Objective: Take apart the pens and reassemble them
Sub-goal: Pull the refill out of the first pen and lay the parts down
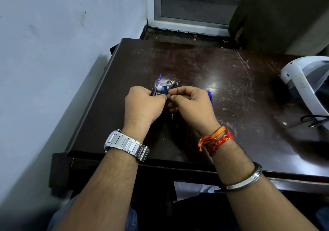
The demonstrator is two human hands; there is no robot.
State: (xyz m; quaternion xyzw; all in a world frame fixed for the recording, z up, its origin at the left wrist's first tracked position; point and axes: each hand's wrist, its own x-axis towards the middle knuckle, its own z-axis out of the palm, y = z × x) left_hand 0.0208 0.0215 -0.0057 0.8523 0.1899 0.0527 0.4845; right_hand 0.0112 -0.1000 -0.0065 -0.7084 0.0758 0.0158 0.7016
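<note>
Your left hand (144,104) over table (195,61) centre, fingers curled round black pen piece (153,93); blue refill (158,81) sticks out toward 12 o'clock past knuckles. Blue-black cap part (164,89) just beside your left fingertips, at 1 o'clock of that hand. Your right hand (193,104) at 3 o'clock of left, thumb and forefinger pinched together, almost touching left; what they pinch too small to tell. Dark barrel (172,115) lies on table between hands. Loose blue refills (210,96) at 3 o'clock, just beside right hand.
</note>
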